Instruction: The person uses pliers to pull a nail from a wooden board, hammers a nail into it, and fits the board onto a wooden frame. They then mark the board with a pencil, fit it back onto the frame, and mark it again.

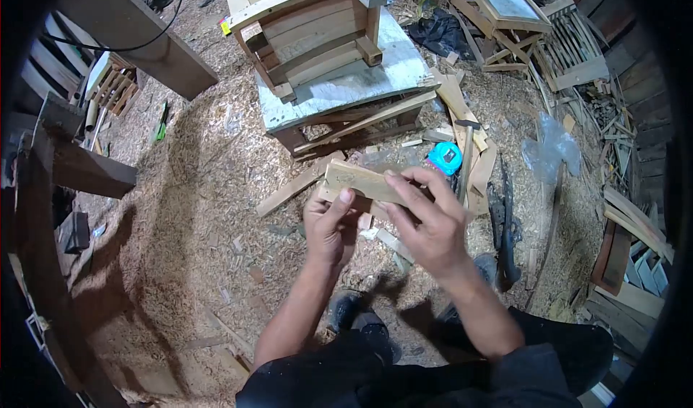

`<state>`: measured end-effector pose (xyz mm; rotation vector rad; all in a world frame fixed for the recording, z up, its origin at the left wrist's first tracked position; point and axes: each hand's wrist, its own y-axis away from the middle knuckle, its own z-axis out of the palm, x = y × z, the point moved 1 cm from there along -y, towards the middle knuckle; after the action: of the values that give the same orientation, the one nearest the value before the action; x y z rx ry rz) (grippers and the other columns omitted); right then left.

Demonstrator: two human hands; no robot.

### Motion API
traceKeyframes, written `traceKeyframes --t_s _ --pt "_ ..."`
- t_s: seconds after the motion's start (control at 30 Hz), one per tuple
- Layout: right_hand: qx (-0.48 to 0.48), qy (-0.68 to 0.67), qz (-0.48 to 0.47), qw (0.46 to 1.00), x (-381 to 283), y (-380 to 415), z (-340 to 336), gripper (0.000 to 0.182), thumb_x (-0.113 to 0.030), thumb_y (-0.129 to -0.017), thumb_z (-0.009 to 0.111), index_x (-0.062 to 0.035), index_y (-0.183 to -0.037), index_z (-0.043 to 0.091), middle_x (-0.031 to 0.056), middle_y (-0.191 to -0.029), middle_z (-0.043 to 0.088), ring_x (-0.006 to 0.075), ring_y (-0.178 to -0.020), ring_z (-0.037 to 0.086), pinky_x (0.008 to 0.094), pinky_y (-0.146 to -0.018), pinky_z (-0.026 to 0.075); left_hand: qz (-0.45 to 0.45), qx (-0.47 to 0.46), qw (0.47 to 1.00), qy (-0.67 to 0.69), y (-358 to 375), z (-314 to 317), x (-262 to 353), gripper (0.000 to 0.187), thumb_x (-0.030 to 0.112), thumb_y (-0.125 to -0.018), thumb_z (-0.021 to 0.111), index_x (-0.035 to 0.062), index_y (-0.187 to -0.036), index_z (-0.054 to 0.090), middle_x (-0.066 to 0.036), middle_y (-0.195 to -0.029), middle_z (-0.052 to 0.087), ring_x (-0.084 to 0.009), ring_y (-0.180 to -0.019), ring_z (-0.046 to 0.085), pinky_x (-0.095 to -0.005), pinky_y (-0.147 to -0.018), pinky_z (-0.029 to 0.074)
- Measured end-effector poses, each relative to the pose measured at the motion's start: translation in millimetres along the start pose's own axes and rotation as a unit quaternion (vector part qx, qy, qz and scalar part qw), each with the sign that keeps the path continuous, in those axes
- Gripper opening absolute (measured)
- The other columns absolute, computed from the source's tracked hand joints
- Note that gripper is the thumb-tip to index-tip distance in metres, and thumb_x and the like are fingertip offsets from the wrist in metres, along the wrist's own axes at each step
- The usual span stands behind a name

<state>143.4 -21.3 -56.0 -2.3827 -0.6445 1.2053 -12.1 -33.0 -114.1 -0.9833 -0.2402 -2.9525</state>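
Observation:
A short wooden block is held up in front of me between both hands. My left hand grips its left end, with the thumb pressed on the face. At the other end, my right hand is closed around it, thumb below and fingers over the top edge. Beyond the hands, a turquoise tape measure lies among wood pieces. A hammer rests beside it. Behind them, a wooden frame piece with short legs sits on a low white-topped table.
Wood shavings cover the floor. Wooden posts stand at the left. A green-handled tool lies on the shavings. At the right are a clear plastic bag, stacked slats and loose boards.

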Motion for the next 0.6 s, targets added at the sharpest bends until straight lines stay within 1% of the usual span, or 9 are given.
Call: traceKeyframes --t_s 0.07,0.13,0.17,0.23,0.27,0.33,0.37,0.43,0.6 --pt "-0.025 -0.014 0.0 1.0 8.2 -3.5 -9.7 0.048 -0.003 -0.071 0.081 -0.0028 -0.117 0.068 0.0143 -0.103 0.062 0.0273 -0.09 0.062 0.0376 -0.076 0.051 0.045 -0.025 0.994 -0.1 -4.5 -9.9 12.3 0.042 -0.004 -0.084 0.07 -0.0061 -0.124 0.057 -0.015 -0.11 0.067 -0.0222 -0.102 0.066 -0.0359 -0.088 0.057" --pt "-0.068 -0.01 -0.045 0.997 12.7 -9.3 -20.7 0.048 -0.003 -0.071 0.081 -0.0031 -0.117 0.068 0.0134 -0.102 0.062 0.027 -0.09 0.062 0.038 -0.077 0.05 0.099 -0.087 0.967 -0.217 -8.5 0.3 35.4 0.049 -0.005 -0.081 0.073 -0.0047 -0.127 0.056 -0.016 -0.115 0.066 -0.0242 -0.109 0.064 -0.0354 -0.089 0.058" --pt "-0.08 -0.006 -0.052 0.995 13.7 -11.2 -25.2 0.048 -0.003 -0.07 0.081 -0.003 -0.116 0.068 0.0132 -0.103 0.063 0.0268 -0.091 0.062 0.0381 -0.079 0.05 0.098 -0.084 0.968 -0.215 -11.0 1.8 44.3 0.049 -0.005 -0.081 0.073 -0.0047 -0.127 0.056 -0.016 -0.115 0.066 -0.0242 -0.109 0.064 -0.0354 -0.089 0.058" --pt "-0.092 -0.004 -0.065 0.994 15.3 -15.3 -29.6 0.048 -0.003 -0.07 0.081 -0.0027 -0.116 0.069 0.0135 -0.104 0.063 0.027 -0.092 0.062 0.0377 -0.08 0.05 0.124 -0.154 0.893 -0.404 -14.8 3.3 58.8 0.048 0.0 -0.079 0.076 0.0012 -0.125 0.062 -0.015 -0.117 0.067 -0.0232 -0.106 0.066 -0.0326 -0.084 0.06" --pt "-0.1 -0.003 -0.08 0.992 16.1 -17.2 -31.0 0.047 -0.003 -0.07 0.081 -0.0023 -0.116 0.069 0.0138 -0.104 0.063 0.0272 -0.094 0.063 0.0373 -0.081 0.05 0.124 -0.151 0.894 -0.404 -18.9 1.8 66.4 0.048 0.0 -0.079 0.076 0.0012 -0.125 0.062 -0.015 -0.117 0.067 -0.0232 -0.106 0.066 -0.0326 -0.084 0.06" --pt "-0.108 0.004 -0.089 0.99 19.0 -19.8 -31.8 0.047 -0.004 -0.07 0.081 -0.0016 -0.116 0.068 0.0142 -0.104 0.063 0.0277 -0.094 0.063 0.0371 -0.082 0.05 0.141 -0.243 0.79 -0.546 -26.1 2.6 75.9 0.046 0.004 -0.076 0.079 0.0074 -0.121 0.067 -0.013 -0.115 0.068 -0.0209 -0.097 0.069 -0.0309 -0.079 0.062" --pt "-0.111 0.013 -0.097 0.989 21.0 -20.4 -31.1 0.046 -0.005 -0.072 0.08 -0.0015 -0.117 0.067 0.0143 -0.105 0.064 0.0284 -0.094 0.063 0.0379 -0.083 0.05 0.147 -0.226 0.799 -0.537 -27.1 5.7 74.5 0.039 0.004 -0.076 0.079 0.0067 -0.114 0.07 -0.013 -0.111 0.07 -0.0192 -0.089 0.071 -0.0289 -0.076 0.062" --pt "-0.113 0.025 -0.107 0.987 26.6 -20.4 -29.4 0.045 -0.006 -0.074 0.079 -0.0013 -0.117 0.067 0.0144 -0.105 0.064 0.029 -0.094 0.063 0.0387 -0.083 0.05 0.134 -0.213 0.808 -0.532 -28.4 3.5 69.6 0.039 0.004 -0.077 0.079 0.0062 -0.115 0.07 -0.014 -0.11 0.07 -0.0197 -0.091 0.071 -0.0291 -0.076 0.062" --pt "-0.174 0.048 -0.065 0.981 48.5 -18.9 -20.8 0.042 -0.012 -0.079 0.075 -0.0043 -0.119 0.065 0.0134 -0.107 0.065 0.0299 -0.096 0.064 0.0399 -0.084 0.05 0.091 -0.182 0.842 -0.5 -36.3 -14.4 49.7 0.038 0.001 -0.079 0.076 0.0036 -0.116 0.069 -0.014 -0.11 0.069 -0.0211 -0.095 0.07 -0.0304 -0.077 0.063"
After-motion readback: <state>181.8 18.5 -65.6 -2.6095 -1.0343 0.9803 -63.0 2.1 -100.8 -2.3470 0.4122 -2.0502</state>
